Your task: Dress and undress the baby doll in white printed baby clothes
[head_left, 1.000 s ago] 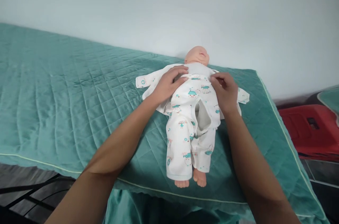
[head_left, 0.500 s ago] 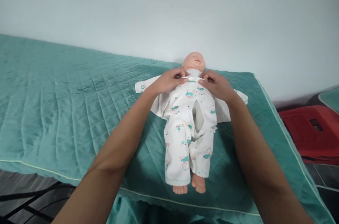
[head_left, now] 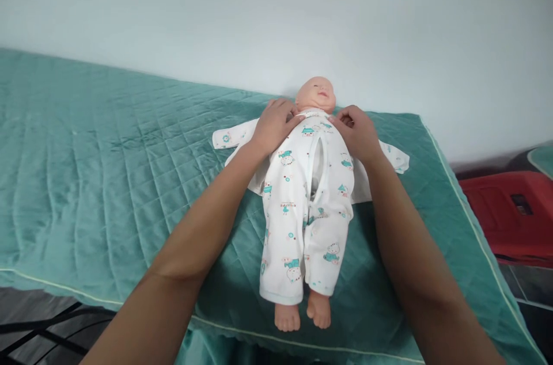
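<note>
A baby doll (head_left: 315,94) lies on its back, head toward the wall. It wears white baby trousers (head_left: 283,221) printed with teal and pink figures, with a slit at the crotch; the waistband is up on the chest near the neck. Under the doll, a matching white top (head_left: 234,136) is spread with its sleeves out to both sides. My left hand (head_left: 279,123) is closed on the waistband at the left, thumb on top. At the right side of the waistband, my right hand (head_left: 355,129) pinches the trousers with curled fingers. Both bare doll feet (head_left: 287,317) stick out below the cuffs.
Under the doll is a teal quilted cover (head_left: 142,198) with pale piping, its edge dropping toward me. A pale wall (head_left: 216,14) rises behind it. A red plastic stool (head_left: 510,209) stands on the right, and dark metal bars (head_left: 43,327) show at lower left.
Both hands have drawn the trousers farther up the doll's torso, toward the neck. The slit sits higher, and more of the feet shows below the cuffs.
</note>
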`<action>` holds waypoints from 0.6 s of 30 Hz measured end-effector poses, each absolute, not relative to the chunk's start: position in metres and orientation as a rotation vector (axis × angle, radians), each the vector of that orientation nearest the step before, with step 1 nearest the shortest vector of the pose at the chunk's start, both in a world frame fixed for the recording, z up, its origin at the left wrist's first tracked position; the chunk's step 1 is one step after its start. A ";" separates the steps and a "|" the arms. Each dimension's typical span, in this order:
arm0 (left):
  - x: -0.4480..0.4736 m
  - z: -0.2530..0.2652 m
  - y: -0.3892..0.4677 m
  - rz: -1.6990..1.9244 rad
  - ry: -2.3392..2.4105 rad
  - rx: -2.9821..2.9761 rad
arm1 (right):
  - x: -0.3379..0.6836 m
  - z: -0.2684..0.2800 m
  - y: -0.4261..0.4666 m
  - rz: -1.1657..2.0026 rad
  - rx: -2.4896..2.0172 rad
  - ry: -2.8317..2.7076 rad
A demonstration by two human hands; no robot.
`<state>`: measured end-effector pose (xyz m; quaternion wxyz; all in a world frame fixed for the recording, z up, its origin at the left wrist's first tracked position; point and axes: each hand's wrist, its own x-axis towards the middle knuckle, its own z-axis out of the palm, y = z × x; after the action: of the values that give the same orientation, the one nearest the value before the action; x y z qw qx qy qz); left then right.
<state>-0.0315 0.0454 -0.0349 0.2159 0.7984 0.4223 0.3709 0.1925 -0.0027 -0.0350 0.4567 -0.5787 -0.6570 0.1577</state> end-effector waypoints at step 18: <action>-0.034 -0.041 0.066 0.980 1.263 2.115 | 0.204 -0.049 0.007 0.312 -1.560 -1.575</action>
<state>-0.0345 0.0662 -0.0414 0.2425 0.7740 0.4623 0.3584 0.2043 0.0071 -0.0485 0.4363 -0.6272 -0.6329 0.1253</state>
